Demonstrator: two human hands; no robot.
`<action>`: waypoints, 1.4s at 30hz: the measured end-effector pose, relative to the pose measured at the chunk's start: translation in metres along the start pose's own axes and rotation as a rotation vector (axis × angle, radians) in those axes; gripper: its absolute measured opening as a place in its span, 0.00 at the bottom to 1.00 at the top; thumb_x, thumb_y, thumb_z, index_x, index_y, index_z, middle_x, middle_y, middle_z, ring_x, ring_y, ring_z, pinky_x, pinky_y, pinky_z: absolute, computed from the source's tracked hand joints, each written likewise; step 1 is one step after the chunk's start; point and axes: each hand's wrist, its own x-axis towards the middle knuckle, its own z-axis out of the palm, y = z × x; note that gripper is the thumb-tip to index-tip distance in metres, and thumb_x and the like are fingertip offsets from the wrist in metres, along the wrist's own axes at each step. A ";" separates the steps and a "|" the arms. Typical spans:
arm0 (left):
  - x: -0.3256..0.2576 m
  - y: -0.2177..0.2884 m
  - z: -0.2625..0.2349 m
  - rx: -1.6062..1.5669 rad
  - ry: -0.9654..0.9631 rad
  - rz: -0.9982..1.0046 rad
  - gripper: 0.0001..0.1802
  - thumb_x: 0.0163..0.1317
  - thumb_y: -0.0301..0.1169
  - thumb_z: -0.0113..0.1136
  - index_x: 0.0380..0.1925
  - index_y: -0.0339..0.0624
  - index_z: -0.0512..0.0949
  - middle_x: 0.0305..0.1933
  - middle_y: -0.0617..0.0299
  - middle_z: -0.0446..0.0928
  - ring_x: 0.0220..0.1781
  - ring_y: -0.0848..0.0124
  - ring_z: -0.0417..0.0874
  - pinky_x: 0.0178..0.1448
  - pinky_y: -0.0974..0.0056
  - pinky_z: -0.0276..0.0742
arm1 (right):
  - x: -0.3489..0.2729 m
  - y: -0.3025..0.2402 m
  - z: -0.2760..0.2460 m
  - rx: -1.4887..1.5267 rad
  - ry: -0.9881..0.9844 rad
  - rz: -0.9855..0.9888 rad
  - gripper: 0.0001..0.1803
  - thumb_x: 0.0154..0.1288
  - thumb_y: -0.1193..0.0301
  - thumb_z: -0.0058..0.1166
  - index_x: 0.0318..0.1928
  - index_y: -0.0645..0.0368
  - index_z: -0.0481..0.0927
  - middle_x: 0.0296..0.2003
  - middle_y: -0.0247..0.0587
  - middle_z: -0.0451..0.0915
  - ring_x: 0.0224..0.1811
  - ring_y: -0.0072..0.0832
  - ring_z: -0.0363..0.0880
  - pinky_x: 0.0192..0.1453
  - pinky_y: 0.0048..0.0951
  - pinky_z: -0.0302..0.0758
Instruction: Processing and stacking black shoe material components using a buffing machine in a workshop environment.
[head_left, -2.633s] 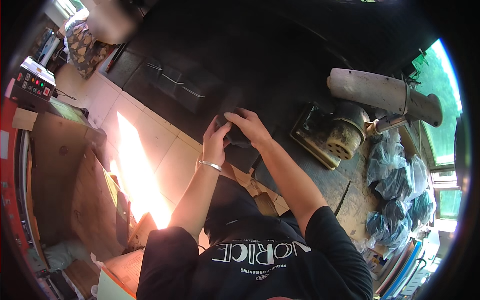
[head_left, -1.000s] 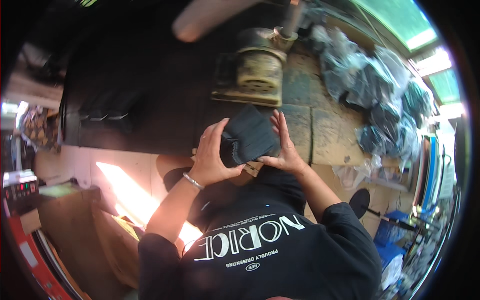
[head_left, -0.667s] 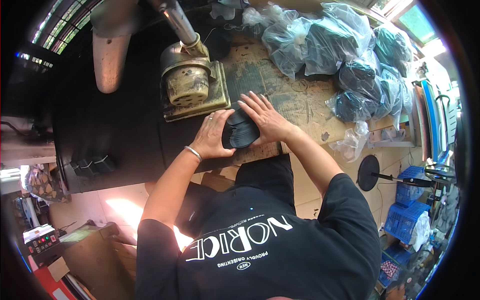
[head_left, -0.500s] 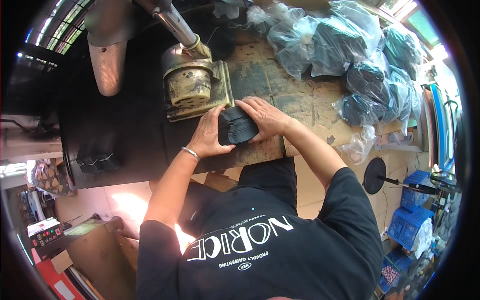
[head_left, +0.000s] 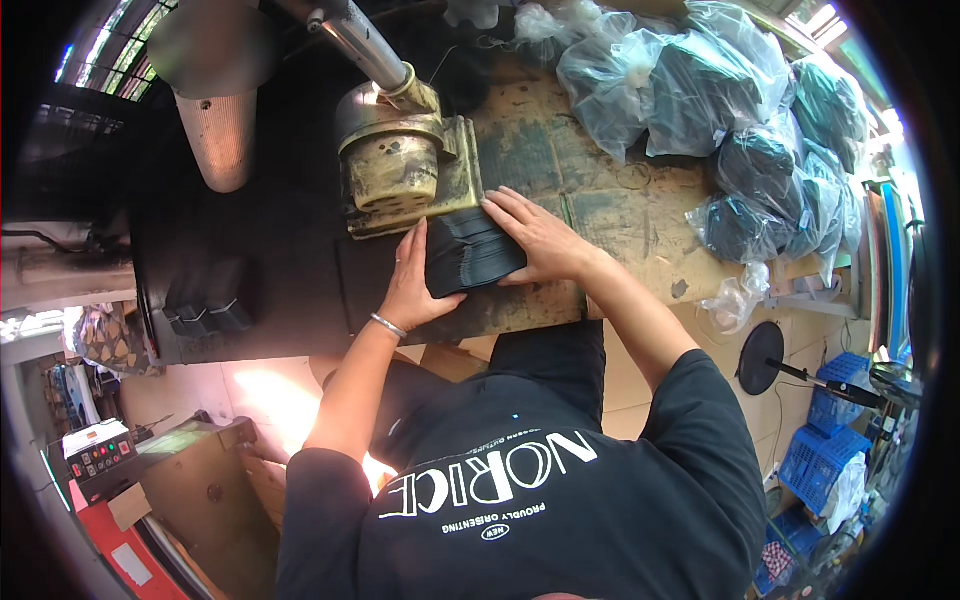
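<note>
A stack of thin black sheet pieces [head_left: 470,248] lies on the worktable between my two hands, its layers standing edge to edge. My left hand [head_left: 412,280] presses its left end, thumb along the near side and fingers at the far side. Against the right end rests my right hand [head_left: 530,238], its fingers over the far corner and its thumb near the front. Just beyond the stack stands a stained, cream-coloured machine [head_left: 395,165] on a square base, close to my fingertips. What exactly the pieces are cannot be made out.
Clear plastic bags [head_left: 700,80] filled with dark pieces are heaped at the back right of the worktable [head_left: 610,225]. Banded black bundles [head_left: 208,315] lie at the left. A tapered lamp-like cylinder [head_left: 212,130] hangs at the upper left. Blue crates [head_left: 825,460] stand lower right.
The stack has spread wider between my hands, and its layers show more. My hands have moved farther apart. The whole view has shifted slightly.
</note>
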 end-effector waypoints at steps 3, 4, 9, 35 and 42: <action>-0.005 -0.003 0.010 -0.063 0.030 -0.008 0.73 0.35 0.35 0.81 0.76 0.40 0.37 0.76 0.39 0.47 0.77 0.45 0.51 0.79 0.52 0.53 | -0.008 0.003 0.004 0.049 0.025 0.024 0.69 0.38 0.53 0.77 0.75 0.64 0.47 0.75 0.58 0.48 0.78 0.51 0.45 0.79 0.44 0.53; -0.007 -0.003 0.012 -0.066 0.032 -0.011 0.73 0.35 0.35 0.81 0.76 0.40 0.37 0.76 0.39 0.47 0.77 0.45 0.51 0.79 0.52 0.53 | -0.011 0.005 0.004 0.120 0.048 0.070 0.71 0.38 0.52 0.78 0.75 0.64 0.44 0.75 0.59 0.44 0.79 0.51 0.43 0.79 0.43 0.52; -0.011 -0.002 0.028 -0.152 0.224 -0.004 0.75 0.36 0.33 0.81 0.76 0.39 0.35 0.79 0.40 0.40 0.80 0.46 0.45 0.80 0.53 0.49 | -0.018 0.000 0.021 0.237 0.156 0.201 0.75 0.33 0.51 0.80 0.75 0.67 0.44 0.75 0.68 0.39 0.78 0.57 0.45 0.79 0.43 0.53; 0.004 0.021 0.007 0.237 0.032 0.062 0.69 0.36 0.37 0.80 0.74 0.33 0.44 0.75 0.39 0.52 0.79 0.46 0.48 0.79 0.47 0.48 | -0.001 0.006 0.003 -0.044 0.079 0.063 0.70 0.34 0.50 0.76 0.75 0.62 0.48 0.74 0.58 0.50 0.78 0.52 0.45 0.79 0.51 0.49; -0.001 0.021 0.012 -0.064 0.042 0.087 0.67 0.35 0.36 0.81 0.74 0.35 0.48 0.70 0.42 0.58 0.75 0.47 0.56 0.78 0.50 0.53 | -0.007 -0.010 -0.012 0.032 -0.073 0.109 0.68 0.35 0.50 0.76 0.73 0.65 0.50 0.69 0.55 0.60 0.75 0.50 0.54 0.79 0.48 0.50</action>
